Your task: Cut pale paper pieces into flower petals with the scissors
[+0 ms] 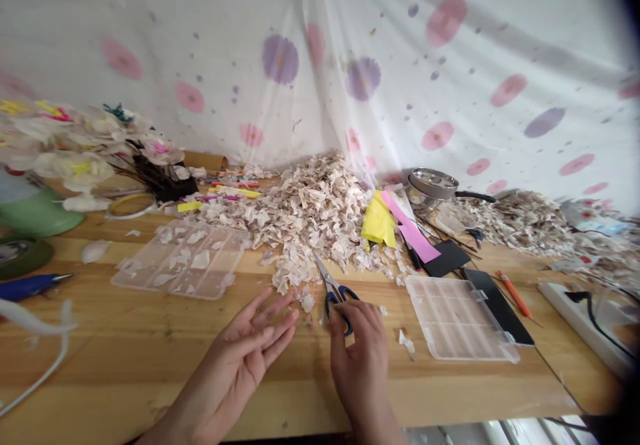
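“Blue-handled scissors (330, 281) lie on the wooden counter (300, 391), blades pointing away, into the near edge of the pile of pale flakes (320, 211). How do the hands stand?”

“The right hand (363, 358) is at the handles, fingers curled down. Whether that grip is closed on them or merely rests above, I cannot tell.”

“And the left?”

“The left hand (245, 358) is held over the counter, palm turned up and inward. Its grip is wide, fingers stretched out, near the loose scraps at the front of the pile.”

“What else is close by?”

“One clear box (150, 268) is on the left, with flakes in or on it; another plastic box (460, 318) is on the right, beside a dark flat slab (500, 305). Behind the scissors, to the right, a yellow sheet (379, 221) rests by the pile, a pink strip (413, 231) just beside it”
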Demonstrator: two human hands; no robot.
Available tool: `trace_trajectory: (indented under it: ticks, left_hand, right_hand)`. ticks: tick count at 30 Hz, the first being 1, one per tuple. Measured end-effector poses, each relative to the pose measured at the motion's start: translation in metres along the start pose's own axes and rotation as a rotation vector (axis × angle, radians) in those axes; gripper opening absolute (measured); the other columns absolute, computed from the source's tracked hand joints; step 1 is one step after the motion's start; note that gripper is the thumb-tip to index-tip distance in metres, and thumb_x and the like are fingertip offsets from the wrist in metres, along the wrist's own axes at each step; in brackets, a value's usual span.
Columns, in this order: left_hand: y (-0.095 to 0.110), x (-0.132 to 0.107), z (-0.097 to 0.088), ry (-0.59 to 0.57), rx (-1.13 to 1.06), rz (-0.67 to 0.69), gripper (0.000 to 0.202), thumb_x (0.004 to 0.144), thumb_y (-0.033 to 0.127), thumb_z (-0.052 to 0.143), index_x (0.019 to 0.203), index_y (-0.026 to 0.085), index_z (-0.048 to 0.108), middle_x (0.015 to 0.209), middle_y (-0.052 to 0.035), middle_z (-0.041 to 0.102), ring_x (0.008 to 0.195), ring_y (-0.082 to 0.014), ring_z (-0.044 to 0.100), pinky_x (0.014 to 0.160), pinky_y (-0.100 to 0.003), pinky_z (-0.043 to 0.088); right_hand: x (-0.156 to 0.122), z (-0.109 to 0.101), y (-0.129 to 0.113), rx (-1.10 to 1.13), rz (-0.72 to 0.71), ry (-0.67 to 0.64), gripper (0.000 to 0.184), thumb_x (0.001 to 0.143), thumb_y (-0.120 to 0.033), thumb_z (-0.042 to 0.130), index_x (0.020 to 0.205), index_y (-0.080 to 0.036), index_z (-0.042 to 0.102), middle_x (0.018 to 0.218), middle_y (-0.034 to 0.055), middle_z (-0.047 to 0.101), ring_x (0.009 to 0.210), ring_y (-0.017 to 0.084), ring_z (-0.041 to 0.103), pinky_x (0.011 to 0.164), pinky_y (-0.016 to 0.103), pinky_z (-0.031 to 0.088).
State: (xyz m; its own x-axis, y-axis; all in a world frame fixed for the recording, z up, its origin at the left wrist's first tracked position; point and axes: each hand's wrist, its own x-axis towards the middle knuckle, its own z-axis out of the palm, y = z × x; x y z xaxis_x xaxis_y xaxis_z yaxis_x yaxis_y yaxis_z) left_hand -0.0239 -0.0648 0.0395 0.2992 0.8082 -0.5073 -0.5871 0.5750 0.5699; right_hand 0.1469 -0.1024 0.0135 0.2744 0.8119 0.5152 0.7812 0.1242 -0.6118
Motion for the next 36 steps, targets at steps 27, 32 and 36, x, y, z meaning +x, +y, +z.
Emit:
trace_trajectory:
  ticks: [27, 32, 36]
  left_hand:
    - [0.003, 0.014, 0.006, -0.005, 0.348, 0.577, 0.087, 0.072, 0.021, 0.079, 0.143, 0.038, 0.033, 0.137, -0.0086, 0.058, 0.082, -0.0169, 0.073, 0.08, -0.029, 0.059]
    - [0.003, 0.011, 0.009, 0.015, 0.348, 0.649, 0.085, 0.072, 0.019, 0.078, 0.142, 0.039, 0.034, 0.135, -0.0077, 0.06, 0.081, -0.0185, 0.073, 0.081, -0.033, 0.06]
    - [0.004, 0.008, 0.011, 0.034, 0.33, 0.651, 0.089, 0.068, 0.015, 0.081, 0.141, 0.04, 0.037, 0.134, -0.007, 0.061, 0.082, -0.0194, 0.073, 0.081, -0.033, 0.059]
  right_hand:
    - [0.017, 0.002, 0.03, -0.583, 0.08, -0.407, 0.023, 0.081, -0.01, 0.053, 0.101, -0.015, 0.063, 0.097, 0.0149, 0.072, 0.087, 0.031, 0.067, 0.073, 0.038, 0.048]
    - [0.018, 0.003, 0.035, -0.624, 0.044, -0.402, 0.024, 0.081, -0.004, 0.052, 0.101, -0.016, 0.06, 0.095, 0.0142, 0.072, 0.084, 0.029, 0.069, 0.071, 0.035, 0.048]
    - [0.011, -0.001, 0.044, -0.588, 0.042, -0.336, 0.024, 0.083, -0.002, 0.047, 0.097, -0.019, 0.056, 0.092, 0.0118, 0.071, 0.081, 0.027, 0.069, 0.067, 0.032, 0.047]
